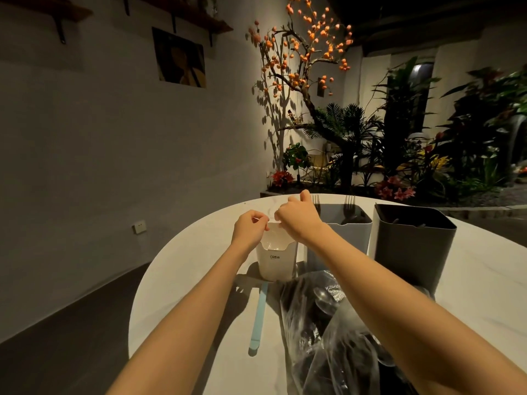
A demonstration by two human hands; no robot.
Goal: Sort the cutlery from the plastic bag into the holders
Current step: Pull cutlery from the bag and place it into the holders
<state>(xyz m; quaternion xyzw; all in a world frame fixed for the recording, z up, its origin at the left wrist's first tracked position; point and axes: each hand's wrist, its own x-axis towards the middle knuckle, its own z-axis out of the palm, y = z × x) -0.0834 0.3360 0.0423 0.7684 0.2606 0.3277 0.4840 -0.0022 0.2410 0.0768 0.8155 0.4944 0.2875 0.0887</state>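
Left hand (249, 229): fingers curled, pinching something pale above the white holder (276, 262), probably steadying it.
Right hand (296, 215): fingers bunched over the same rim; what they pinched I could not tell.
Plastic bag (336, 332): slumped at the table's (484, 280) near edge, cutlery inside.
Grey holder (346, 232): far side, forks upright.
Dark holder (413, 240): right edge.
Blue utensil (259, 320): lay loose, unsorted.

Looks like a café or restaurant dining room, dim evening lighting. Round white desk (182, 269) with cutlery holders (413, 246), decorative tree with orange fruits (308, 52) spot-lit against the wall, indoor planter bed of tropical plants (399, 155), framed poster (179, 58), wall shelves (199, 21).
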